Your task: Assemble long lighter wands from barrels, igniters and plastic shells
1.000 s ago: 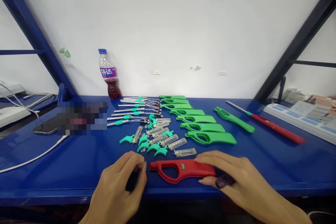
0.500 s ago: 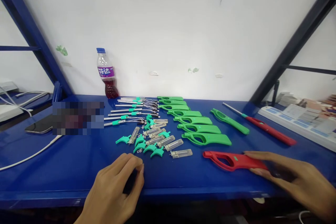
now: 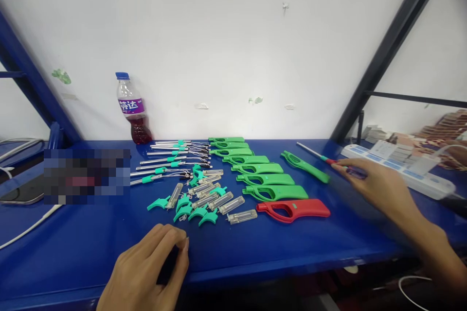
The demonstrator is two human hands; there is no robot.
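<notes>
My left hand (image 3: 146,267) rests at the table's front edge, fingers curled and thumb against the forefinger, with nothing seen in it. At the right, my right hand (image 3: 368,184) is closed round the handle of a red long-necked lighter (image 3: 331,161), whose metal tube points toward the wall; most of the handle is hidden by the hand. A red lighter casing (image 3: 310,208) lies in front of a row of green casings (image 3: 272,180). Left of these are clear fuel tanks (image 3: 242,216) and teal triggers (image 3: 207,217), in a loose group.
Metal lighter tubes (image 3: 146,179) with wires lie behind the small parts. A green casing (image 3: 306,167) lies apart, at an angle. A bottle (image 3: 134,112) stands by the wall, a phone (image 3: 22,192) and white cable (image 3: 32,227) at left, a power strip (image 3: 397,171) at right.
My right hand has let go of the red casing, now lying closer to the green row, and has moved back to the red lighter. My left hand keeps its curled pose; the view has shifted right.
</notes>
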